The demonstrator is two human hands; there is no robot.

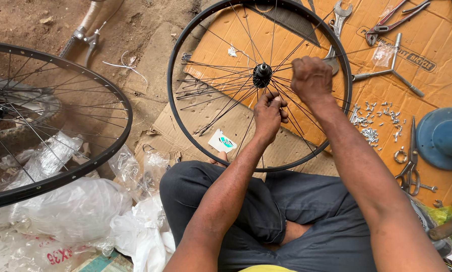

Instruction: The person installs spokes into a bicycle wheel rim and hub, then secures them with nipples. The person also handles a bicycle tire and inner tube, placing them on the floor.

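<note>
Both arms are bare from above the elbow down to the left hand [269,115] and the right hand [311,78], with no sleeves, watch, rings or gloves showing. The legs wear dark slate-grey shorts [266,211], creased, leaving a patch of bare leg uncovered. A yellow shirt hem [266,268] shows at the bottom edge.

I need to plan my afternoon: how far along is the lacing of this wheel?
Partly done. Several spokes already hang from the hub, many loose and short of the rim. In hand: the left hand and right hand work spokes near the hub. Left: the nipples lie unused on the cardboard.
</note>
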